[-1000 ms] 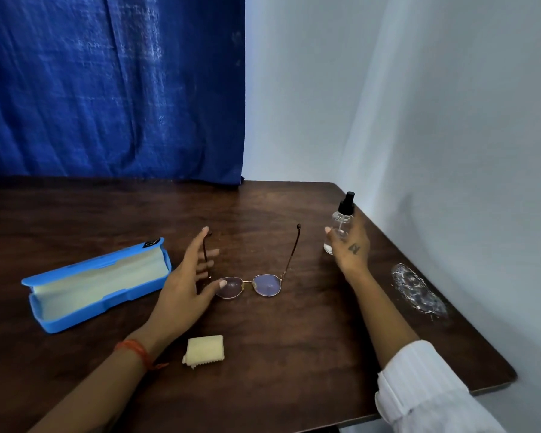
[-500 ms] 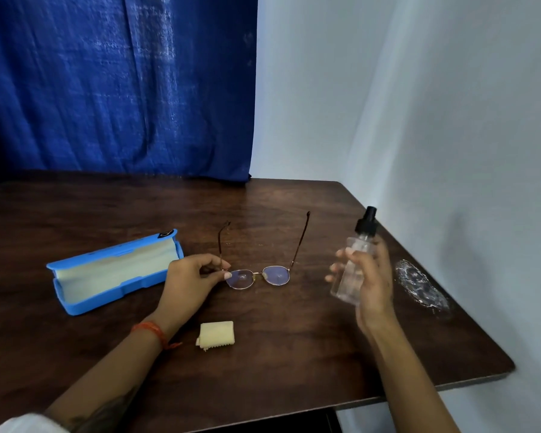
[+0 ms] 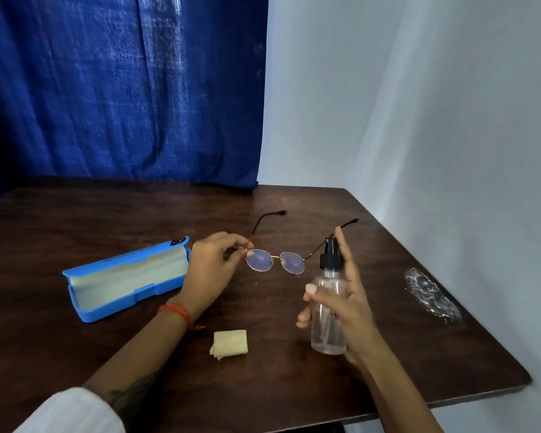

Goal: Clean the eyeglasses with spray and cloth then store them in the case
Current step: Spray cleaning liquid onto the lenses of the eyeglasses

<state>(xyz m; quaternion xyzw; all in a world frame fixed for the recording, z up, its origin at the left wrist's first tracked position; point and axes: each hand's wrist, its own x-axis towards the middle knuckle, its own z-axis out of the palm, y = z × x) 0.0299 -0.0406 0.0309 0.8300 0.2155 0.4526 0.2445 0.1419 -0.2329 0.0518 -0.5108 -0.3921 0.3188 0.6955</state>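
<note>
Round thin-rimmed eyeglasses (image 3: 275,261) hang a little above the dark wooden table (image 3: 388,354), arms unfolded and pointing away from me. My left hand (image 3: 211,270) pinches their left lens corner. My right hand (image 3: 345,303) holds a clear spray bottle (image 3: 328,310) with a black pump top upright just right of the glasses, index finger raised beside the pump. A folded pale yellow cloth (image 3: 230,343) lies on the table near me. The blue case (image 3: 125,278) lies open at the left, pale lining showing.
A shiny crumpled patch (image 3: 431,296) lies near the table's right edge. A white wall runs along the right side and a blue curtain (image 3: 122,89) hangs behind the table. The table's near edge is close to my right forearm.
My left hand closed on the glasses and lifted them off the table. My right hand picked up the spray bottle from the far right and brought it toward the glasses.
</note>
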